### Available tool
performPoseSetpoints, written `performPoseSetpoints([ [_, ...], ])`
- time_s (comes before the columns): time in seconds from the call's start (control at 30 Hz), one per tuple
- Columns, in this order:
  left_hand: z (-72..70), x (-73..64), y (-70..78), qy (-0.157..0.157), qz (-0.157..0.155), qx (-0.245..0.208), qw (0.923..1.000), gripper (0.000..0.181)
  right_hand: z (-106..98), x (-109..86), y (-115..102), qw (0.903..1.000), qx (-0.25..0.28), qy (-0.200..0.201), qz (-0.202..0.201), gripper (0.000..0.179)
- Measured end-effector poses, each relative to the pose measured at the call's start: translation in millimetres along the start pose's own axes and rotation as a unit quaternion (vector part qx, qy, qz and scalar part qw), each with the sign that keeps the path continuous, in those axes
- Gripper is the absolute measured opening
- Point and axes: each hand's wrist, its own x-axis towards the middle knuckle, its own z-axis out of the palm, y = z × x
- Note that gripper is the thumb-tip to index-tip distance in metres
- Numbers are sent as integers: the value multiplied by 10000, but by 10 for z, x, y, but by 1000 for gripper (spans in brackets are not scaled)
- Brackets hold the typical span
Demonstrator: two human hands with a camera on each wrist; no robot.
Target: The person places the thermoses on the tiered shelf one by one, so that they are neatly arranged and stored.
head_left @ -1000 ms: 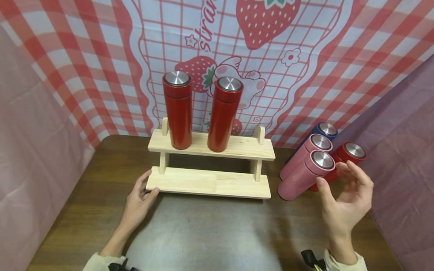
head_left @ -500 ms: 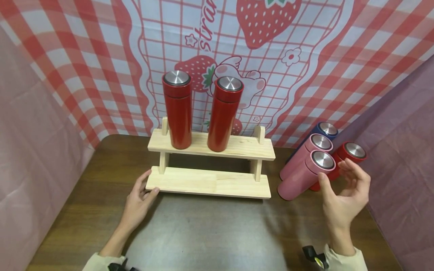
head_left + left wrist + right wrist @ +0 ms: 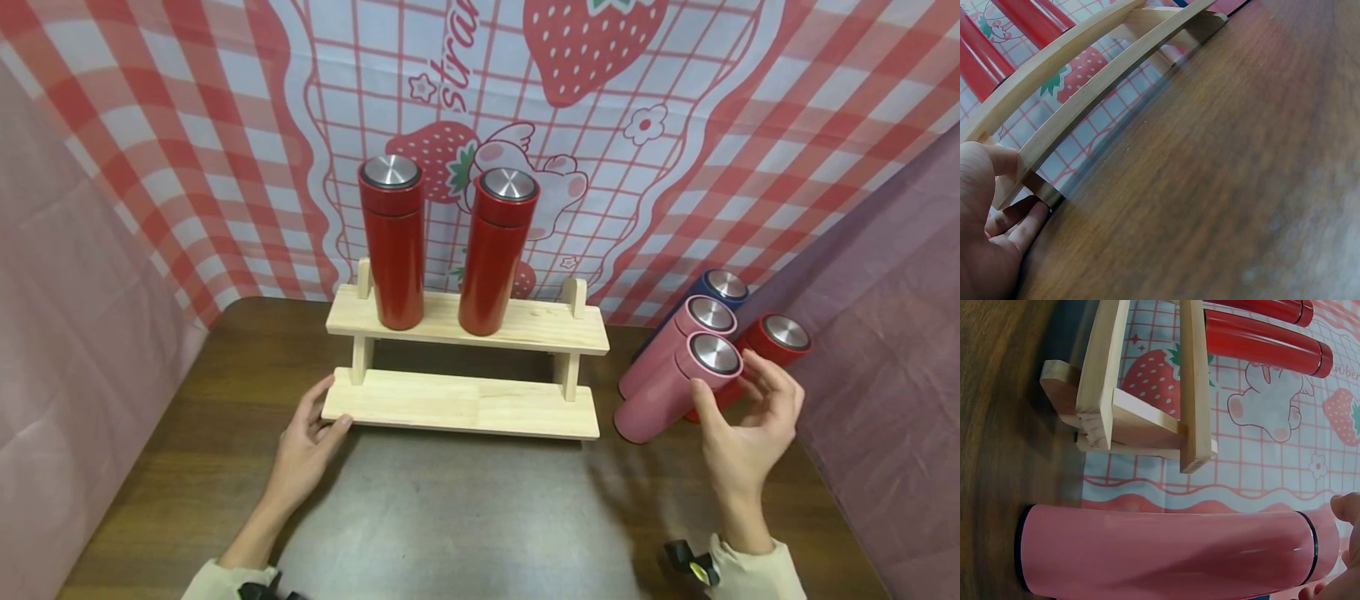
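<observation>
Inward, to the left, the right hand [image 3: 753, 437] has shifted; its thumb and fingers now flank the top of the near pink flask [image 3: 660, 404]. Whether they clamp it, I cannot tell. Just behind the grip stand the other pink flask [image 3: 660, 353] and 1 red flask [image 3: 762, 340]: squeeze fully, then lift straight, sparing those 2. Well left of it, the left hand [image 3: 303, 450] pinches the rack [image 3: 457, 404], ideally steadying it.

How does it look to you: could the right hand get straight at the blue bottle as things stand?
Probably not: the front pink bottle and rear pink bottle stand between the right hand and the blue bottle.
</observation>
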Motion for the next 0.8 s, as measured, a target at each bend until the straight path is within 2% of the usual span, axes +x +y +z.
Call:
performPoseSetpoints([
  [0.27, 8, 5, -84, 150, 362, -13, 9992, 71, 12, -37, 19, 9997, -160, -127, 129, 55],
  [0.5, 7, 13, -111, 188, 376, 49, 9991, 70, 16, -70, 57, 9996, -130, -206, 166, 55],
  [0.67, 1, 9, -89, 142, 283, 80, 9995, 70, -13, -99, 173, 9993, -39, -281, 234, 61],
  [0.8, -3, 33, -178, 126, 288, 46, 9995, 72, -46, -110, 283, 9989, 77, -322, 344, 67],
])
